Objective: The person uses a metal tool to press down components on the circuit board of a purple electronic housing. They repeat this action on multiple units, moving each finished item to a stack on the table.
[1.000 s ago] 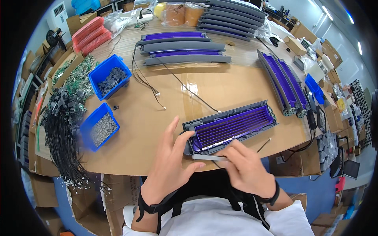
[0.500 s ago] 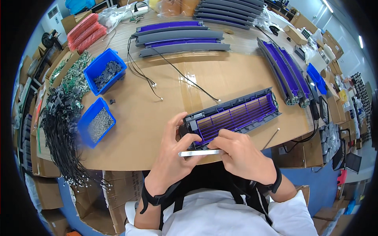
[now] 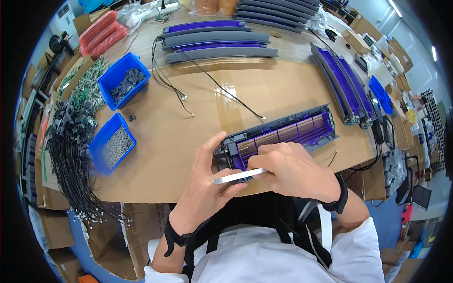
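While two hands [image 3: 255, 181] grip, one vent panel [image 3: 283, 134], two bins [image 3: 118, 108]

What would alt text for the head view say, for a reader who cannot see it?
Two bare hands work at the near end of a long grey and purple slatted plastic frame on a cardboard-covered table: the left hand and right hand hold a flat silvery strip between them. Two blue bins of small parts sit to the left, similar frames farther back.

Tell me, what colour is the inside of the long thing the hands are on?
Purple inside a grey frame, clearest in the head view.
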`<state>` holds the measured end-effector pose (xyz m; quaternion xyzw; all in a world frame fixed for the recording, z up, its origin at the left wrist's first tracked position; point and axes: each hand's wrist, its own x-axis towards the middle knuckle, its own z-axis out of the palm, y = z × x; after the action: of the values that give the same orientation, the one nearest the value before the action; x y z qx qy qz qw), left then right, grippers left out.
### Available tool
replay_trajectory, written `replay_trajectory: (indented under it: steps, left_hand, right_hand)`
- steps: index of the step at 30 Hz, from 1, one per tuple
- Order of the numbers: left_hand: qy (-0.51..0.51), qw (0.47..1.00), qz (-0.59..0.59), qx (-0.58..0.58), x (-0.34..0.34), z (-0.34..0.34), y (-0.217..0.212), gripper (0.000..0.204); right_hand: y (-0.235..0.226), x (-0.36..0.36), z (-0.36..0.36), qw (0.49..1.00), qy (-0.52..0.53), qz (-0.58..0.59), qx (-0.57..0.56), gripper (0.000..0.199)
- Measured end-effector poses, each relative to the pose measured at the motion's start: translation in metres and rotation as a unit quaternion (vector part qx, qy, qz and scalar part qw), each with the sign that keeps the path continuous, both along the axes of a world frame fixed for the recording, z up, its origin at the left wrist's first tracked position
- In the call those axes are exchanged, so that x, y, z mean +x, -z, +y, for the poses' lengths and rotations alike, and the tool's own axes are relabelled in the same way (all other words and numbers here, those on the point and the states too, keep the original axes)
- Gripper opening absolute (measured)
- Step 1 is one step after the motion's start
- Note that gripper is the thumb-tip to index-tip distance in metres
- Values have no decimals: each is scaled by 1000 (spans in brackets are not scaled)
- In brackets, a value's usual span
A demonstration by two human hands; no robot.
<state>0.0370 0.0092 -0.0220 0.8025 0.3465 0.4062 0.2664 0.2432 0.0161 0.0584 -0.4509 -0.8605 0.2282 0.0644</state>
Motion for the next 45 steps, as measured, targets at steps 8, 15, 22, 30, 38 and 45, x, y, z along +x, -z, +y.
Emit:
replay_trajectory:
  steps: [8, 15, 22, 30, 38, 45]
  left_hand:
    - [32, 998, 46, -19, -5, 0, -8, 25]
    - [49, 993, 104, -34, -6, 3, -22, 23]
    - [39, 997, 59, -30, -6, 6, -12, 26]
    - [57, 998, 29, 11, -7, 8, -5, 23]
    - [78, 990, 116, 24, -9, 11, -21, 21]
    - [40, 995, 90, -13, -5, 2, -17, 25]
  right_hand:
    - [11, 15, 15, 969, -209, 4, 134, 7]
    - [18, 9, 19, 955, -236, -17, 177, 10]
    - [21, 18, 9, 972, -172, 20, 160, 19]
    - [19, 19, 20, 957, -239, 13, 164, 10]
    - [16, 7, 19, 935, -297, -34, 191, 15]
    - [20, 12, 5, 941, -231, -46, 242, 12]
